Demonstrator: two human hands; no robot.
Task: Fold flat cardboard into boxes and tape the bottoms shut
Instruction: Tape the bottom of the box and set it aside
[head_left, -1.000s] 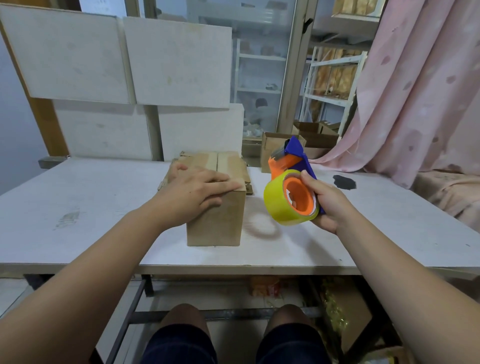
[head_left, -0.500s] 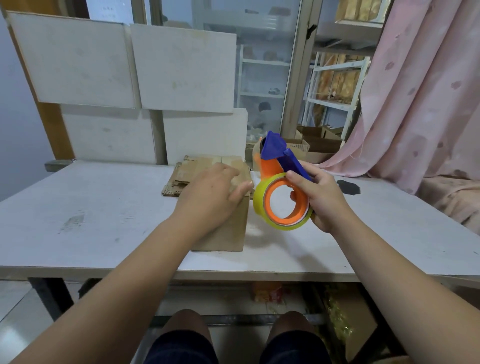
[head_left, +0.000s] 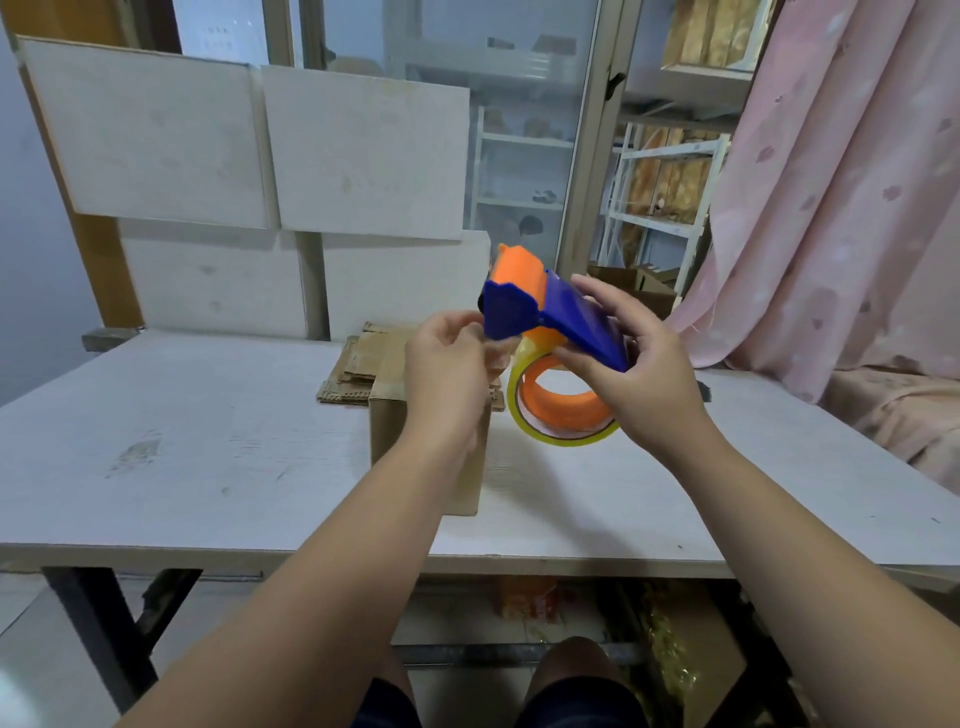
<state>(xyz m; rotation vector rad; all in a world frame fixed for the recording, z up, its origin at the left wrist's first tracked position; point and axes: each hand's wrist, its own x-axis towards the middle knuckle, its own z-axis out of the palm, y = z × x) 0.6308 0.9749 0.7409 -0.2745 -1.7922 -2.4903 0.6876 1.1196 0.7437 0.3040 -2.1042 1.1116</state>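
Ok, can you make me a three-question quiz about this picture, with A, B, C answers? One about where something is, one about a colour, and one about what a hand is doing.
1. Where is the stack of flat cardboard?
A. On the table, behind the cardboard box
B. On the floor
C. On the person's lap

2. What colours is the tape dispenser?
A. Green and black
B. Blue and orange
C. Pink and white

3. What is the right hand doing?
A. Lying flat on the table
B. Hanging empty
C. Gripping the tape dispenser

Answers:
1 A: the stack lies on the white table just behind the standing box.
2 B: its body is blue and its front and core are orange.
3 C: its fingers wrap the blue handle, while the left hand seems to pinch the tape end.
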